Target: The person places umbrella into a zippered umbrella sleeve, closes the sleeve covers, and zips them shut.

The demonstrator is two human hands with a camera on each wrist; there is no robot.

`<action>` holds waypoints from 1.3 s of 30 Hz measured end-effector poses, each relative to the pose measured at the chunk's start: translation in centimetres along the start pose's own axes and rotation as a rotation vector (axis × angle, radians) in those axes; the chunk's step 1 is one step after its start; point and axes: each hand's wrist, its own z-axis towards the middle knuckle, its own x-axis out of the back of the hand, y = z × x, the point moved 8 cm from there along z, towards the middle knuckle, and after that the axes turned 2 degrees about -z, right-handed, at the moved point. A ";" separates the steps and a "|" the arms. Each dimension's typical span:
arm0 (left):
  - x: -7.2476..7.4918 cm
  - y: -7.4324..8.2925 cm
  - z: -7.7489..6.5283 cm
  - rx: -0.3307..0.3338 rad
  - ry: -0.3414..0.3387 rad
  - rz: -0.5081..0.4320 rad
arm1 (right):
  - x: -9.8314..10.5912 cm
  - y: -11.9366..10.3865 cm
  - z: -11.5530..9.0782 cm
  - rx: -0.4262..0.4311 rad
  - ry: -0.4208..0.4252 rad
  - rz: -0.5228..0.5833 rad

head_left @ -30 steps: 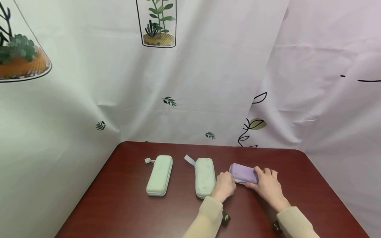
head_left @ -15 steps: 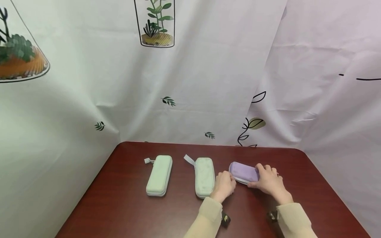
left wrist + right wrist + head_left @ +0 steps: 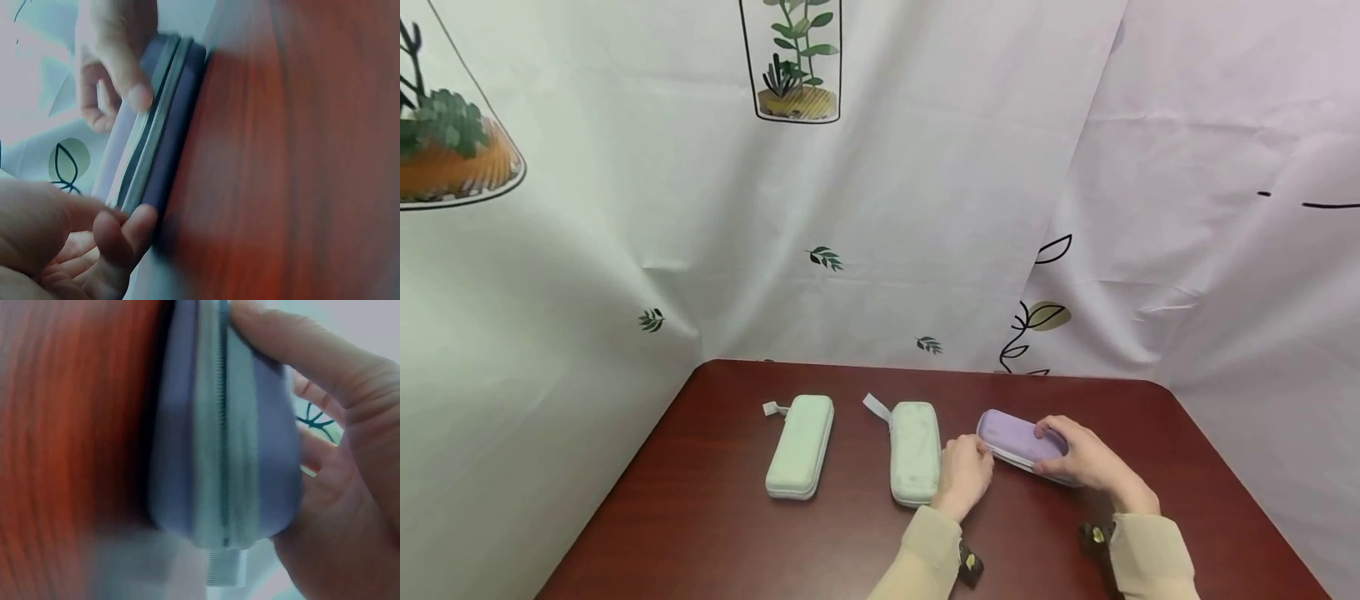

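On the right of the table lies a purple zippered case (image 3: 1013,435), long and rounded, with a pale zipper along its near side. My left hand (image 3: 964,473) is at its left end; in the left wrist view the thumb and finger pinch at the zipper (image 3: 145,150), where a dark gap shows between the tapes. Whether a zipper pull is between them is hidden. Farther along, my right hand (image 3: 1093,458) grips the case across its right part, thumb on the near side and fingers over the top. In the right wrist view a short tab (image 3: 226,567) sticks out from the case's end.
Left of the hands, a mottled pale green case (image 3: 915,454) with a white strap lies close to my left hand. A plain pale green case (image 3: 801,446) lies farther left. The dark red table (image 3: 685,517) meets a patterned white cloth (image 3: 865,308) at its back edge.
My right hand has moved right and slightly nearer along the purple case, uncovering more of its top. The case's right end has swung nearer. My left hand stays almost in place.
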 end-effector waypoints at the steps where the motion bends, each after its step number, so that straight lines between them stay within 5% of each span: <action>1: -0.1 0.0 -0.1 0.006 0.009 -0.020 | 0.0 0.2 0.0 -0.007 0.006 0.006; 6: -0.5 -0.2 -0.4 0.035 0.025 -0.092 | -0.3 0.9 -0.2 -0.039 0.025 0.022; 21: -1.0 0.7 -0.8 -0.005 -0.046 0.042 | -0.5 0.1 0.0 -0.088 0.041 0.007; 39: -2.1 2.1 -1.2 -0.033 -0.133 0.019 | -0.9 -1.2 0.4 -0.178 0.012 -0.065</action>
